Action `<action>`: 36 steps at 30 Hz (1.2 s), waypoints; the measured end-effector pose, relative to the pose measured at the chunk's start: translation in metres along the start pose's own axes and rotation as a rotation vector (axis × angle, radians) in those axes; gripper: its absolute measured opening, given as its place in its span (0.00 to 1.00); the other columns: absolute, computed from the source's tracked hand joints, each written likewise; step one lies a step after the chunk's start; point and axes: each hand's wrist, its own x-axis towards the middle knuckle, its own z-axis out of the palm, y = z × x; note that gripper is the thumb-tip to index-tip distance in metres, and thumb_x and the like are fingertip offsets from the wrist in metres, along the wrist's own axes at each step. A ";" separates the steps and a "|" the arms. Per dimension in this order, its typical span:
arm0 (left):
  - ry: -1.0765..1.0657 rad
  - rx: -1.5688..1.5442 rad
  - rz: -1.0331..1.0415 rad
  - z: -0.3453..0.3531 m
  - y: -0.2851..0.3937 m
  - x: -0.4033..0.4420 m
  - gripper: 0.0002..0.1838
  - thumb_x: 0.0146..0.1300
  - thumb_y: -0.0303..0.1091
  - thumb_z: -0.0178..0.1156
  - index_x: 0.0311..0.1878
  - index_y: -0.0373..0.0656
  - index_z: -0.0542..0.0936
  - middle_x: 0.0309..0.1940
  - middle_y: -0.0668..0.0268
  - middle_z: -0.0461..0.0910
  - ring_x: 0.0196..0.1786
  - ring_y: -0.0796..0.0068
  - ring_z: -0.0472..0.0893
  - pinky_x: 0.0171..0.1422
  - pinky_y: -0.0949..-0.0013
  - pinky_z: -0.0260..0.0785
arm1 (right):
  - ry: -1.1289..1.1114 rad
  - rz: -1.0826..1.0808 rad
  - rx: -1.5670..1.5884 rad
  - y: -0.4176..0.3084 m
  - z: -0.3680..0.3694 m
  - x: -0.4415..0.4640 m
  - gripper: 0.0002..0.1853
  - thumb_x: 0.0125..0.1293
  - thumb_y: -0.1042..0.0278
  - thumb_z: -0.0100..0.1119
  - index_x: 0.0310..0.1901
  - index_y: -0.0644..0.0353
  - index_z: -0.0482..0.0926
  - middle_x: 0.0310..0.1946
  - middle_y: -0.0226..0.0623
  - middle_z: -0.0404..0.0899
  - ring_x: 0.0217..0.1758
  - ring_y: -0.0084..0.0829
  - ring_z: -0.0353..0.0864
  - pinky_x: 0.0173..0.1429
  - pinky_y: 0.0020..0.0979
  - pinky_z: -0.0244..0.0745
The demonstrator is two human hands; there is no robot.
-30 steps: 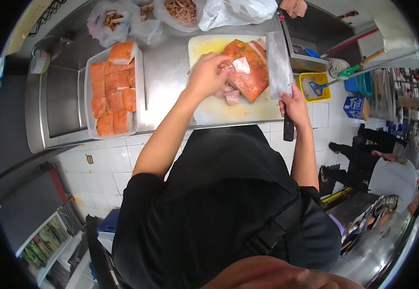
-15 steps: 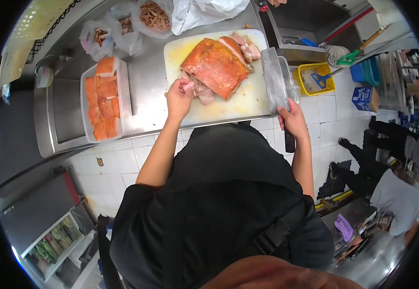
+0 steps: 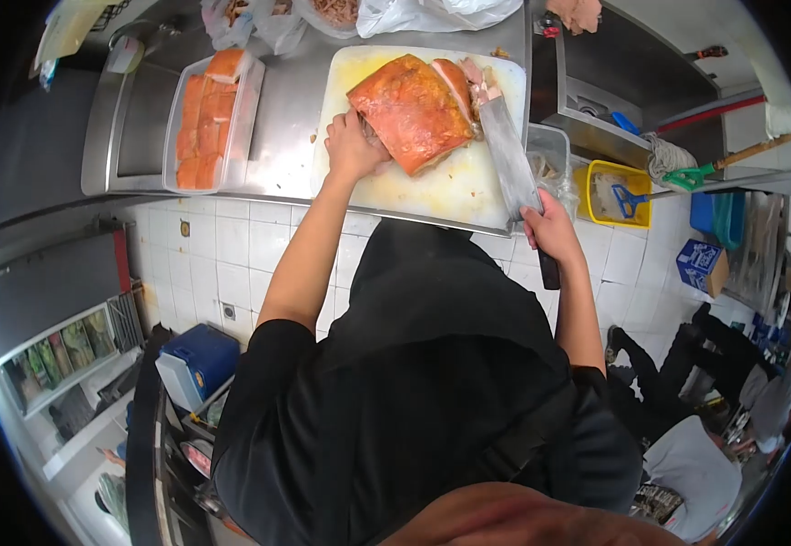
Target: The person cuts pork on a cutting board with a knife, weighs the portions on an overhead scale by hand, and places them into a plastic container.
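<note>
Meat slab (image 3: 411, 109), browned on top, lies on the white cutting board (image 3: 441, 202). Fingers of the left hand (image 3: 354, 148) curl at its near left edge; the right hand (image 3: 555, 226) clenches the cleaver (image 3: 508, 156) by its handle, blade beside scraps (image 3: 479, 80). Leftward, a clear tub (image 3: 248, 114) holds browned pieces (image 3: 201, 132).

Here's the steel counter (image 3: 286, 118), shining away, with the cutting board (image 3: 414, 196) flat on it! To the board's left, well apart, sits a clear tub (image 3: 248, 114) packed with orange-brown pieces (image 3: 202, 123) (a snug fit, that). And beyond the board's far edge, a white plastic bag (image 3: 441, 16)! Next to it, left along that far side, clear bags (image 3: 277, 32) of brown scraps (image 3: 336, 11), cut off by the view's edge.
</note>
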 end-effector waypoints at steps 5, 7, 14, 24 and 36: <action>0.103 -0.020 -0.037 0.013 -0.005 0.010 0.53 0.40 0.49 0.80 0.71 0.44 0.66 0.61 0.49 0.71 0.62 0.44 0.72 0.67 0.48 0.68 | -0.013 -0.013 0.009 -0.006 -0.002 0.002 0.10 0.71 0.71 0.54 0.52 0.61 0.75 0.19 0.28 0.71 0.15 0.20 0.69 0.21 0.28 0.66; 0.137 -0.068 -0.044 0.010 -0.004 0.013 0.52 0.39 0.48 0.80 0.70 0.45 0.68 0.60 0.49 0.72 0.62 0.44 0.72 0.67 0.48 0.68 | -0.017 -0.012 0.016 -0.008 -0.004 0.000 0.10 0.71 0.71 0.54 0.52 0.61 0.75 0.19 0.28 0.72 0.15 0.20 0.69 0.21 0.28 0.66; 0.161 -0.005 0.053 0.011 -0.018 0.021 0.34 0.52 0.49 0.71 0.61 0.45 0.77 0.57 0.47 0.73 0.60 0.44 0.74 0.62 0.51 0.72 | -0.015 -0.046 -0.017 -0.003 -0.003 -0.010 0.12 0.71 0.73 0.54 0.54 0.63 0.74 0.19 0.28 0.72 0.15 0.21 0.69 0.20 0.28 0.66; 0.276 0.028 -0.074 0.002 -0.020 0.028 0.21 0.56 0.42 0.67 0.52 0.49 0.83 0.51 0.54 0.74 0.55 0.47 0.77 0.59 0.39 0.71 | 0.036 -0.003 -0.006 -0.009 0.009 -0.003 0.10 0.72 0.74 0.54 0.53 0.62 0.74 0.20 0.28 0.72 0.16 0.20 0.69 0.19 0.26 0.66; 0.332 -0.018 0.102 -0.003 -0.026 -0.035 0.34 0.55 0.43 0.69 0.68 0.54 0.74 0.67 0.42 0.64 0.67 0.39 0.66 0.70 0.48 0.63 | 0.094 -0.010 0.001 -0.034 0.029 0.001 0.10 0.72 0.73 0.54 0.52 0.62 0.74 0.19 0.27 0.72 0.15 0.20 0.68 0.19 0.26 0.66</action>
